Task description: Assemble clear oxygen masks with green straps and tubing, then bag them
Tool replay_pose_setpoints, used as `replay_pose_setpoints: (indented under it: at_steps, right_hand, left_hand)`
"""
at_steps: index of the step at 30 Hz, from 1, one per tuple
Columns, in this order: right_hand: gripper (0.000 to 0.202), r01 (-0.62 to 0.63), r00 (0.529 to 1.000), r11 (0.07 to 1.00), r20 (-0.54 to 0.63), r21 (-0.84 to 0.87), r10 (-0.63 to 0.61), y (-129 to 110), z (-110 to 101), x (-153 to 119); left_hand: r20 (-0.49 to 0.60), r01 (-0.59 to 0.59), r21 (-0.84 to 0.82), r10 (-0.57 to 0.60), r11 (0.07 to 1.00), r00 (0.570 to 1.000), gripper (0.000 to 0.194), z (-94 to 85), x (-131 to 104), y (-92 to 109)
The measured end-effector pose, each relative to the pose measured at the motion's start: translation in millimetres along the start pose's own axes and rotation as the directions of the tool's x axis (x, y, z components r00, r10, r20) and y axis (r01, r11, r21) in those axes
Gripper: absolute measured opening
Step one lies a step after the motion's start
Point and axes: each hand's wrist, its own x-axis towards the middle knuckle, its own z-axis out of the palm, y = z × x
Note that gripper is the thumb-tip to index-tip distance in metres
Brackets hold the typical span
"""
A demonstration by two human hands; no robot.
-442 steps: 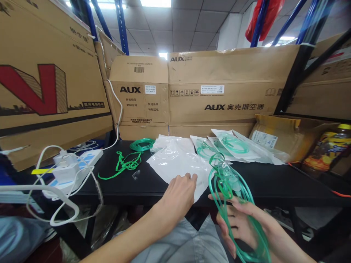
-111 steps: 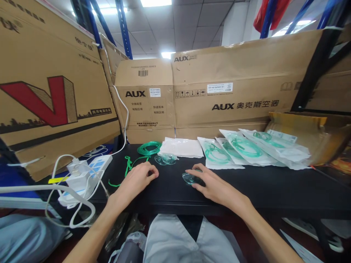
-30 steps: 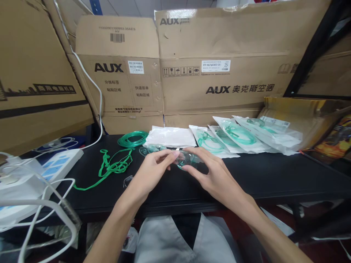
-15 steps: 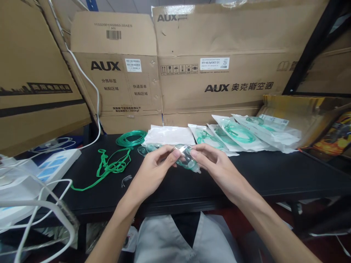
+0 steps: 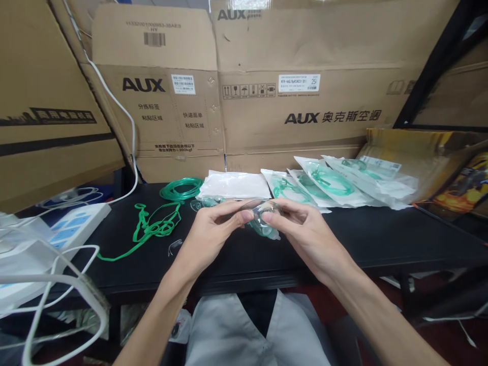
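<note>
Between my two hands is a clear, green-tinted oxygen mask (image 5: 264, 230), held above the black tabletop. My left hand (image 5: 218, 226) grips its left side, thumb on the near face and fingers behind. On the other side my right hand (image 5: 301, 223) pinches it the same way, the two thumbs close together. Part of the mask is hidden by the fingers. Another clear and green plastic piece (image 5: 208, 202) lies just behind my left hand. To the left are a loose tangle of green elastic strap (image 5: 158, 230) and a coil of green tubing (image 5: 181, 189).
A white flat packet (image 5: 234, 184) lies behind the hands. Several sealed pouches (image 5: 328, 179) with green tubing stand at the back right. A small clear strip (image 5: 174, 247) lies near the strap. On the left is a white power strip (image 5: 78, 226) with cables. Cardboard (image 5: 251, 127) walls the back.
The mask has turned in my hands, and its clear rim now shows at the top. My thumbs have moved closer together. The camera view has shifted slightly.
</note>
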Motion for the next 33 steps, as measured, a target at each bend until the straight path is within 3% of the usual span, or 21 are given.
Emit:
replay_pose_setpoints:
  at_steps: [7,14,21,28,33]
  right_hand:
    - [0.011,0.033,0.993,0.987,-0.105,-0.159,-0.050,-1.8,0.4,-1.4]
    - [0.011,0.011,0.998,0.975,-0.060,-0.223,-0.025,-1.5,-6.0,-1.7]
    - [0.011,-0.039,0.999,0.988,0.031,-0.151,0.044,-3.0,-9.7,-0.3]
    - [0.010,-0.014,0.994,0.996,0.108,-0.086,0.023,-2.4,-9.5,0.0]
    - [0.008,-0.009,0.994,0.996,0.107,0.087,0.000,5.2,-5.8,1.5]
  left_hand:
    - [-0.036,0.026,0.109,-0.022,0.994,0.999,0.022,1.3,0.4,0.8]
    - [0.007,0.027,0.141,-0.029,0.990,1.000,0.017,-1.0,-0.1,5.4]
    - [0.061,0.016,0.140,-0.025,0.990,0.998,0.016,-3.3,-1.4,7.5]
    - [0.049,-0.022,0.324,0.007,0.946,0.999,0.016,-2.2,-5.1,10.8]
    - [0.045,-0.069,0.340,0.057,0.938,0.997,0.010,3.2,-6.8,16.5]
